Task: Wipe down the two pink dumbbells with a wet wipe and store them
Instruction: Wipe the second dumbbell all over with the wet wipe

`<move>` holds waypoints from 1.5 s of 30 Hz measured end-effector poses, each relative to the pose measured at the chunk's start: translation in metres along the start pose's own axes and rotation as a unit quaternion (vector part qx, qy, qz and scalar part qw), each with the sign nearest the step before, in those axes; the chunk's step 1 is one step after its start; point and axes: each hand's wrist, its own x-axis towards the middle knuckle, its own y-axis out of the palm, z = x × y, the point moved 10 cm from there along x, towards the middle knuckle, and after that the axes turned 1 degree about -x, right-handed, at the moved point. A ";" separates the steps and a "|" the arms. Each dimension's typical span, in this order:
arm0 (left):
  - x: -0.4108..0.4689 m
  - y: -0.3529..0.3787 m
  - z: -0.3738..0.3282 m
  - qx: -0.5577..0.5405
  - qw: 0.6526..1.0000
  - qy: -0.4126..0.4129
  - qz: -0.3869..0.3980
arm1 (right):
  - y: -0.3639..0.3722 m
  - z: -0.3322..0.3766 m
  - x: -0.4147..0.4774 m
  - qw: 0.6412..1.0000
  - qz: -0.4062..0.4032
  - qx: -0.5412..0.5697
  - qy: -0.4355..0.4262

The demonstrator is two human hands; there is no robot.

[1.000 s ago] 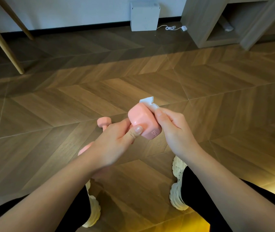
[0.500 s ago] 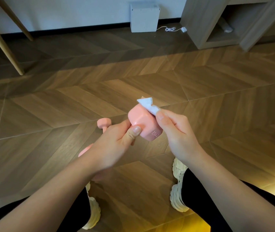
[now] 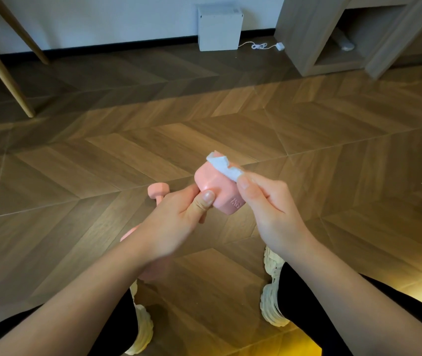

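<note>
Wood-grain herringbone floor (image 3: 204,119) is filling most of the frame, with an open cabinet (image 3: 333,34) sitting at the upper right; I am judging it a possible storage spot, no more.

My left hand (image 3: 171,224) is curling round the handle of the held dumbbell (image 3: 213,187) at frame centre, thumb pressing on the near face of its head. The handle itself is hiding inside my palm. My right hand (image 3: 274,211) is pinching the wet wipe (image 3: 224,167) between thumb and fingers and laying it over the head's upper right edge.

Key relation: the long axis is running from my left palm up and to the right, so the exposed head is pointing at the right hand, the nearer of the two. The faces turned leftward are, I judge, waiting on a twist of the left wrist.

The second dumbbell (image 3: 156,190) is lying on the floor just left of centre, partly behind my left wrist, with neither hand touching it.

Against one second ago: the wipe is riding higher, out from under my fingers and onto the top of the head. The left grip is reading unchanged.
</note>
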 end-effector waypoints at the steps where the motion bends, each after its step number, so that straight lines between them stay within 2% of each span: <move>1: 0.001 -0.001 0.000 -0.001 1.000 -0.001 -0.004 | 0.000 0.004 -0.001 1.000 0.002 0.006 -0.012; 5: 0.003 -0.001 0.002 -0.024 1.000 0.008 -0.009 | -0.002 -0.007 0.005 0.999 -0.011 -0.019 0.030; 9: 0.004 -0.002 0.004 -0.028 1.000 -0.001 -0.013 | -0.003 0.001 0.000 1.000 -0.014 -0.021 -0.016; 12: 0.007 -0.004 0.002 -0.008 1.000 0.004 -0.016 | -0.003 -0.002 0.005 0.999 -0.024 -0.039 0.013; 16: 0.007 -0.007 0.003 -0.009 1.000 -0.005 -0.026 | -0.003 0.013 0.000 0.997 -0.036 -0.049 -0.047; 19: 0.006 -0.008 0.003 -0.020 0.999 -0.008 -0.033 | -0.002 0.003 0.005 0.998 -0.029 -0.059 -0.009; 23: 0.006 -0.008 0.002 -0.025 0.999 -0.016 -0.034 | -0.006 0.015 0.000 0.994 -0.053 -0.076 -0.060; 26: 0.007 -0.009 0.000 -0.019 0.999 -0.013 -0.037 | -0.006 0.007 0.004 0.994 -0.047 -0.091 -0.030; 29: 0.010 -0.010 -0.003 0.006 0.999 -0.014 -0.037 | -0.004 0.020 0.002 0.991 -0.058 -0.098 -0.068; 31: 0.009 -0.011 -0.002 -0.023 0.998 -0.020 -0.046 | -0.004 0.019 0.004 0.992 -0.055 -0.096 -0.060; 34: 0.008 -0.011 -0.005 -0.011 0.998 -0.019 -0.052 | -0.005 0.018 0.005 0.991 -0.062 -0.106 -0.058; 36: 0.007 -0.010 -0.004 -0.047 0.997 -0.029 -0.054 | -0.004 0.024 0.001 0.990 -0.064 -0.101 -0.079; 38: 0.006 -0.010 -0.004 -0.074 0.995 -0.036 -0.055 | -0.006 0.017 0.002 0.991 -0.065 -0.100 -0.063; 40: 0.006 -0.010 -0.006 -0.073 0.995 -0.031 -0.059 | -0.008 0.014 0.004 0.990 -0.075 -0.110 -0.049; 44: 0.009 -0.013 -0.010 -0.056 0.996 -0.019 -0.065 | -0.008 0.023 0.000 0.987 -0.084 -0.111 -0.085; 45: 0.009 -0.013 -0.009 -0.058 0.996 -0.017 -0.062 | -0.010 0.020 0.001 0.988 -0.087 -0.108 -0.066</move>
